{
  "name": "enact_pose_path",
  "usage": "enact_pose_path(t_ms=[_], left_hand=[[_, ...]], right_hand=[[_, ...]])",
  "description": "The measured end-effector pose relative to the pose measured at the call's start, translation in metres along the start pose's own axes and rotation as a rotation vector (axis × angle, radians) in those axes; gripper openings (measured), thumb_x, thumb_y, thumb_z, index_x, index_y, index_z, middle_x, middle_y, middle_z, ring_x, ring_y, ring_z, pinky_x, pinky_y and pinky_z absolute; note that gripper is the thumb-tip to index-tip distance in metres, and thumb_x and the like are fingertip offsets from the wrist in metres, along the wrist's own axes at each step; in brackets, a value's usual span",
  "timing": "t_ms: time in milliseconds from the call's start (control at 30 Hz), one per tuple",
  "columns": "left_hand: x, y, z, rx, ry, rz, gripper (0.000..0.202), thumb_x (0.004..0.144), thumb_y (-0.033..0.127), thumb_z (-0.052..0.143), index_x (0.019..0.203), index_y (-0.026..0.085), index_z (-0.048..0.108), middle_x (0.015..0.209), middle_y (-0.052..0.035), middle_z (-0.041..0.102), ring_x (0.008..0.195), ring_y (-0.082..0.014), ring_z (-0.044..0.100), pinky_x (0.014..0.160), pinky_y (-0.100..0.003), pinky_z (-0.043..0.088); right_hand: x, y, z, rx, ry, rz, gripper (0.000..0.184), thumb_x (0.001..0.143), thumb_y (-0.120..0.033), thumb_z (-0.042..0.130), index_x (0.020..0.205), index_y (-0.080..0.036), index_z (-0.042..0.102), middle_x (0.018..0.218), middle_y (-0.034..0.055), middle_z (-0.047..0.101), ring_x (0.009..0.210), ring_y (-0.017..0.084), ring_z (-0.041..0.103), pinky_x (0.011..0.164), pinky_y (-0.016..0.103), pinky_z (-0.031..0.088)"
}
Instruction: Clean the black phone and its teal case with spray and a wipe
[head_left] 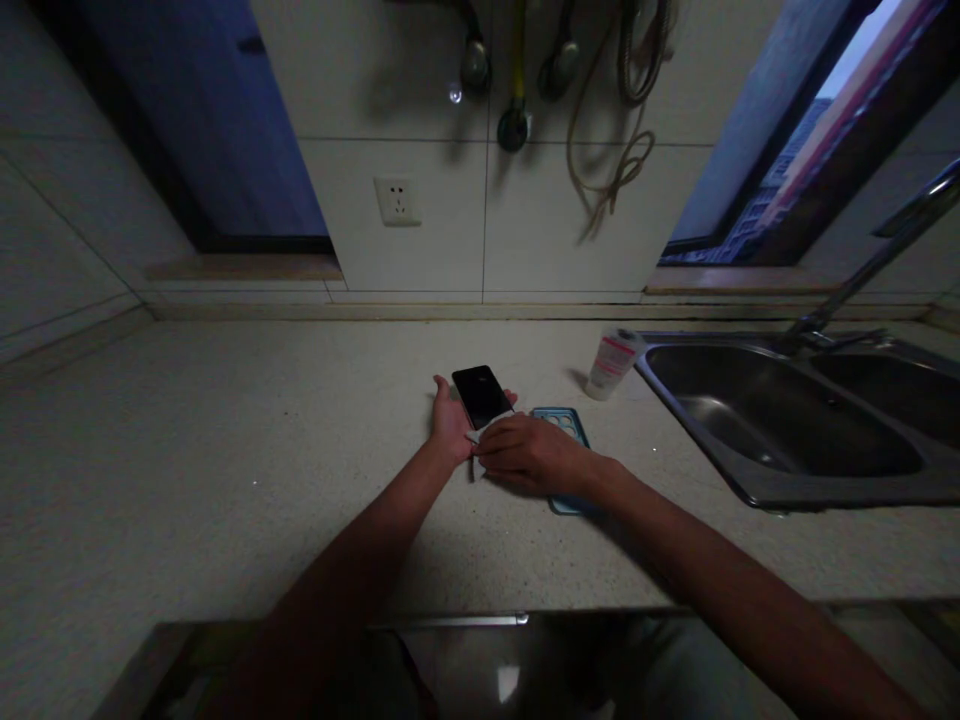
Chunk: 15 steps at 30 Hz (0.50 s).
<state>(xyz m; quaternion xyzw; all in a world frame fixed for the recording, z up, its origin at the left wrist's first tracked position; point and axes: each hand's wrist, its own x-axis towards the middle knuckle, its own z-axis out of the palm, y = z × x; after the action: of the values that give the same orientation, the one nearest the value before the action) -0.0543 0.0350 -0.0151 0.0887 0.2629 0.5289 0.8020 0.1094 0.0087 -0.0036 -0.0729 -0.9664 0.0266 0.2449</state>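
A black smartphone [481, 395] lies screen up, tilted, across the upturned palm of my left hand [450, 424]. The left thumb is at the phone's left side and fingertips show at its right edge. My right hand [529, 452] is closed on a white wipe [493, 424], pressed against the lower end of the phone. Cloth or paper, I cannot tell which. Its folds stick out left of the right fingers. Partly hidden under the right hand and wrist, a blue phone case [582, 432] with round holes rests on the countertop [315, 440].
A clear plastic cup [612, 364] with red print stands behind the case, beside the metal sink [720, 478]. The faucet [817, 318] rises at the right. A tiled wall carries a socket [397, 201], pipe ends and a hanging cord [616, 180].
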Motion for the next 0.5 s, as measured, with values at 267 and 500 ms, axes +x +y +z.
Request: enact_pose_path(t_ms=[267, 500], left_hand=[[0.001, 0.002, -0.003, -0.059, -0.004, 0.051, 0.091, 0.09, 0.078, 0.022, 0.127, 0.006, 0.062, 0.108, -0.0253, 0.072, 0.106, -0.0365, 0.069, 0.093, -0.052, 0.052], [-0.002, 0.003, -0.001, -0.055, -0.025, 0.014, 0.092, 0.09, 0.078, 0.021, 0.131, 0.006, 0.06, 0.106, -0.0235, 0.073, 0.103, -0.0357, 0.071, 0.089, -0.05, 0.053]], right_hand=[[-0.014, 0.011, -0.021, 0.045, 0.023, 0.156, 0.017, 0.095, -0.011, 0.058, 0.094, -0.018, 0.073, 0.103, 0.0092, 0.075, 0.096, 0.02, 0.068, 0.082, 0.033, 0.055], [-0.026, 0.026, -0.038, 0.218, 0.043, 0.24, 0.011, 0.095, -0.025, 0.064, 0.094, -0.019, 0.073, 0.098, 0.0094, 0.071, 0.093, 0.019, 0.068, 0.083, 0.033, 0.055]])
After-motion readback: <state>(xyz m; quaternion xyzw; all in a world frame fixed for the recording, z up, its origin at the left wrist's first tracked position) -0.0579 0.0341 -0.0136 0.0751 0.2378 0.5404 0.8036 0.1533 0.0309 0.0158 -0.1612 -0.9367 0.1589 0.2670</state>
